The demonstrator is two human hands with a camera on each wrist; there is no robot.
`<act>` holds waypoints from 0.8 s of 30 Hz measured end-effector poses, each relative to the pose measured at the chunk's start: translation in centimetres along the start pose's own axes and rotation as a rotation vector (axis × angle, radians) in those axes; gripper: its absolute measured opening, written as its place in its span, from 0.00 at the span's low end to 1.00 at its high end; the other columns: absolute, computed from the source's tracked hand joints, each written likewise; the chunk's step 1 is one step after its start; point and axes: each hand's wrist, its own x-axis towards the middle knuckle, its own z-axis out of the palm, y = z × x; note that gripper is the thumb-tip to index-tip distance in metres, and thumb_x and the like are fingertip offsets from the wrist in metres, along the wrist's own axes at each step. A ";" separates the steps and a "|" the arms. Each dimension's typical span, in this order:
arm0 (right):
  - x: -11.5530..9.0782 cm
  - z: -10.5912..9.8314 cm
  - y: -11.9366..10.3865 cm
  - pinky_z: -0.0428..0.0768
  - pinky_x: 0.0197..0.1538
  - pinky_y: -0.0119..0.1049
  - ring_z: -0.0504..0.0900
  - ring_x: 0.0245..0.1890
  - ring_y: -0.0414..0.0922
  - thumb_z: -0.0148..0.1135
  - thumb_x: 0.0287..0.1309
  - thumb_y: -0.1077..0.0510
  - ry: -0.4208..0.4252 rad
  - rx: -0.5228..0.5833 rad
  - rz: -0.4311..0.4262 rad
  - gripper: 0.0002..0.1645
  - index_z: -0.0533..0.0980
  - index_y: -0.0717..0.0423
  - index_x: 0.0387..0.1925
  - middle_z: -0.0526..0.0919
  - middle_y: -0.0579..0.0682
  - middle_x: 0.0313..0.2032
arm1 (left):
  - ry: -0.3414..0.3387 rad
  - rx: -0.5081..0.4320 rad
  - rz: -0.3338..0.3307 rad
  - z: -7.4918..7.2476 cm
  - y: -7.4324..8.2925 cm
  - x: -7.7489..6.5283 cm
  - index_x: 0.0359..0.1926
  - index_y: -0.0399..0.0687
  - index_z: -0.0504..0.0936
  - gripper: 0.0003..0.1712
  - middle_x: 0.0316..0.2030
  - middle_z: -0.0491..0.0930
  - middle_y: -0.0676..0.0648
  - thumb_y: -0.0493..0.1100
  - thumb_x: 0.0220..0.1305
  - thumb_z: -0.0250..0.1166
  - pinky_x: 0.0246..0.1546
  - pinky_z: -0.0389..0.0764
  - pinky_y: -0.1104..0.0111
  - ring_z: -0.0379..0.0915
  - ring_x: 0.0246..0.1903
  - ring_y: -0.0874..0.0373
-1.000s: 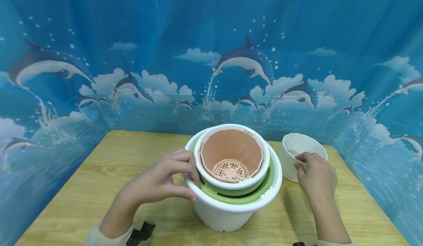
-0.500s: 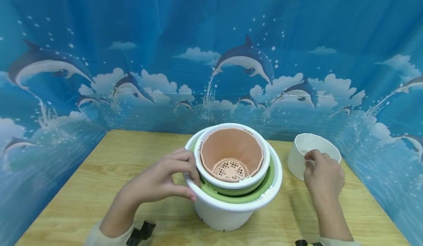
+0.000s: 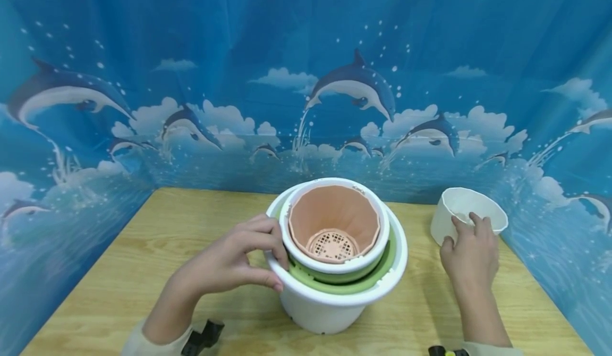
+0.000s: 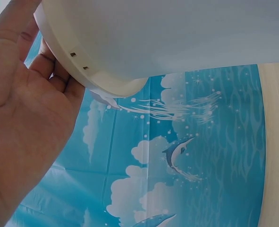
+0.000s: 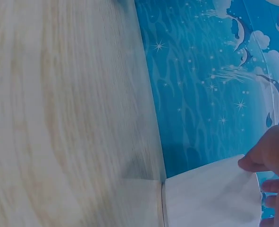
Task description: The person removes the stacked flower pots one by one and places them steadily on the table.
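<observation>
There's room along the table's [image 3: 143, 271] left edge. Centrally stands the big white pot [image 3: 325, 313], nested pots [image 3: 334, 207] inside; the small white pot [image 3: 444, 228] sits by the far right corner. The left hand [image 3: 246, 255] pinches the big pot's rim; the right hand [image 3: 470, 257], loosely spread, straddles the small one's.

"What sort of place is this?"
"A screened-off work corner, like a small booth: a wood-grain table [image 3: 201, 218], with a blue curtain [image 3: 287, 32] behind it and along both sides."
"Home, office or lab?"
"I can't tell; the curtain hides the room beyond. The dolphins [image 3: 351, 87], clouds [image 3: 282, 77] and sea spray [image 3: 300, 135] are only printed on it."
</observation>
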 end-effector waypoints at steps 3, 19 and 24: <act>0.0 0.0 0.0 0.63 0.56 0.69 0.64 0.61 0.72 0.58 0.54 0.63 0.014 0.007 0.021 0.24 0.79 0.63 0.55 0.69 0.68 0.61 | 0.001 0.007 0.020 0.0 -0.1 0.0 0.35 0.65 0.83 0.13 0.39 0.77 0.62 0.51 0.49 0.77 0.53 0.74 0.61 0.71 0.46 0.62; 0.1 -0.1 0.4 0.67 0.55 0.70 0.68 0.60 0.73 0.60 0.60 0.53 -0.181 -0.065 0.026 0.34 0.70 0.65 0.65 0.68 0.69 0.66 | 0.002 0.004 0.037 -0.1 -0.1 0.0 0.35 0.64 0.83 0.12 0.39 0.77 0.61 0.52 0.50 0.76 0.53 0.74 0.62 0.72 0.46 0.61; 0.2 0.1 0.7 0.63 0.59 0.72 0.61 0.63 0.76 0.60 0.61 0.50 -0.293 -0.064 -0.011 0.39 0.65 0.70 0.67 0.59 0.76 0.68 | 0.002 -0.002 0.038 -0.1 -0.1 0.1 0.35 0.64 0.83 0.11 0.39 0.77 0.62 0.52 0.50 0.76 0.52 0.74 0.62 0.71 0.45 0.61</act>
